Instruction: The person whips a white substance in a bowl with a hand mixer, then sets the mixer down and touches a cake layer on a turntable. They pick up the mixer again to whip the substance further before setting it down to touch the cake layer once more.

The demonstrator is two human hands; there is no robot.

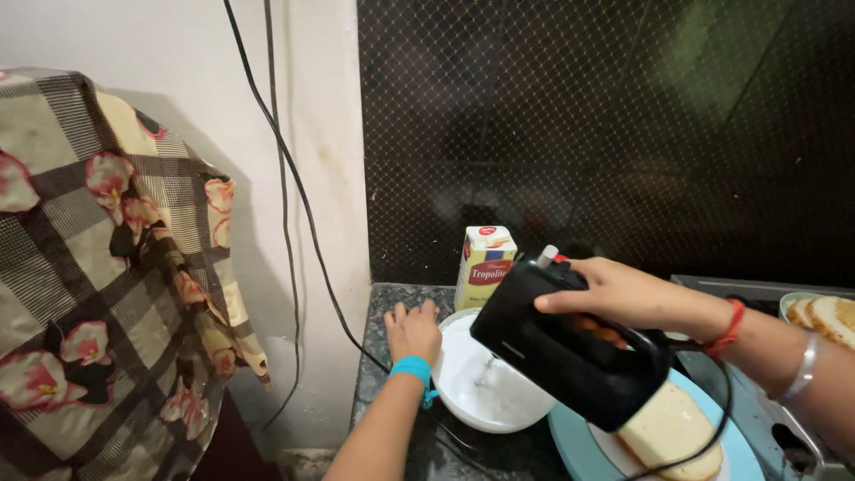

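My right hand [614,294] grips the handle of a black electric hand mixer [570,356], tilted so its beaters dip into white cream in a white bowl [485,379]. My left hand [412,330], with a blue band at the wrist, rests against the bowl's left rim with fingers spread, steadying it. The bowl stands on a dark stone counter [392,356]. The beaters are mostly hidden by the mixer body and the cream.
A yellow and white carton [485,263] stands behind the bowl. A light blue plate [579,445] holds a bread slice [668,432]; more slices [824,316] lie at right. A black cord [294,178] hangs down the wall. A floral checked cloth [107,267] hangs at left.
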